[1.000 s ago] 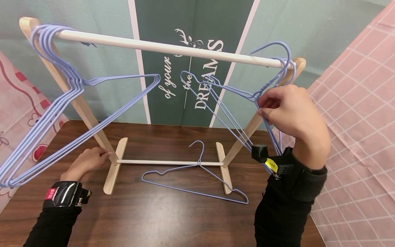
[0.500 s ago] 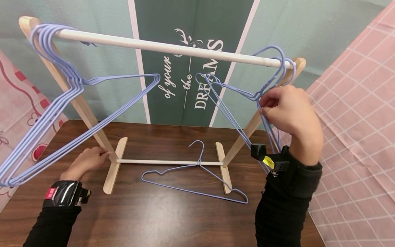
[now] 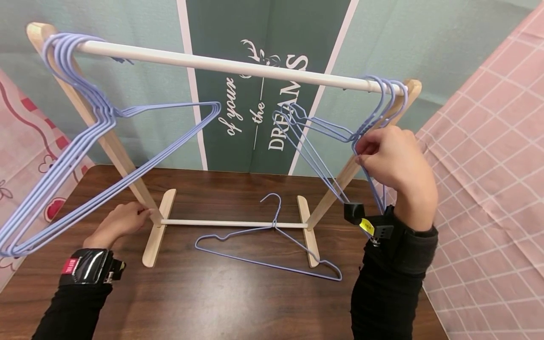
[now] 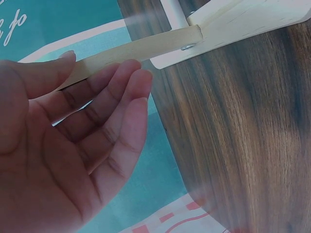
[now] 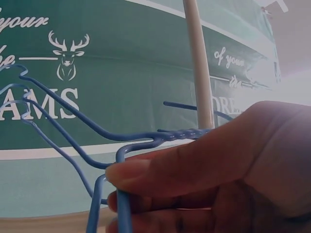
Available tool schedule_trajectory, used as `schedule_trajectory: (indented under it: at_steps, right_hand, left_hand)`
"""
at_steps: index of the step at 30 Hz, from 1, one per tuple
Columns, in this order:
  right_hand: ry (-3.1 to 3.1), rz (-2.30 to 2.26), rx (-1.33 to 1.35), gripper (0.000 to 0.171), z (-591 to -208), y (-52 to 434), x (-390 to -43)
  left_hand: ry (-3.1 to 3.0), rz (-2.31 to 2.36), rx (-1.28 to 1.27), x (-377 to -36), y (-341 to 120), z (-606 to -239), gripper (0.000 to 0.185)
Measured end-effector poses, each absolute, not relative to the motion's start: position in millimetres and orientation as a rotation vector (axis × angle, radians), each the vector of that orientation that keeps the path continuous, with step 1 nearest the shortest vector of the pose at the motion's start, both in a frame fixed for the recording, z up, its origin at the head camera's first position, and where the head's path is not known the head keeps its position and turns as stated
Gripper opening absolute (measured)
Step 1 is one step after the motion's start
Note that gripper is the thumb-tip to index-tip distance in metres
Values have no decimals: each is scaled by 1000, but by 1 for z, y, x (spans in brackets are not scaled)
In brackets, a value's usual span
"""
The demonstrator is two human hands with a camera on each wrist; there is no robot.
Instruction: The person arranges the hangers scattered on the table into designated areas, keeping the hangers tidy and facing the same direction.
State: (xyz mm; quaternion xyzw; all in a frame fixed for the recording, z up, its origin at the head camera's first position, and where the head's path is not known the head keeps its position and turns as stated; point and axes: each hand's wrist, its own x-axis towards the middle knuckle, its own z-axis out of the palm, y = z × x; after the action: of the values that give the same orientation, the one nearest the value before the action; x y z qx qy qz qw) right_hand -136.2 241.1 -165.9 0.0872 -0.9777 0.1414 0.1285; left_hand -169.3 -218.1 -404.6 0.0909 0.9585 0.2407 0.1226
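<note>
Three hangers [image 3: 340,134] sit hooked at the rail's [image 3: 221,63] right end, your right hand [image 3: 393,163] pinching their necks while your open left hand [image 3: 121,222] steadies the rack leg [image 3: 114,146]; tug unevenly and one could slip off.

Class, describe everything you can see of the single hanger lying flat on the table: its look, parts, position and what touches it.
The hanger on the table is thin lilac-blue wire, seemingly coated. It lies flat on the dark wooden table, hook pointing away from the person, its twisted neck crossing the rack's white lower crossbar. One shoulder has a small notch; the other reaches past the rack's right wooden foot. Neither hand touches it.
</note>
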Motion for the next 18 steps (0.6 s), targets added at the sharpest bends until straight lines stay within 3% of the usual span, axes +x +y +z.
schedule_trajectory:
  at_steps: [18]
  right_hand:
    - [-2897, 487, 175, 12, -170, 237, -133]
  left_hand:
    - [2809, 695, 281, -169, -217, -403, 29]
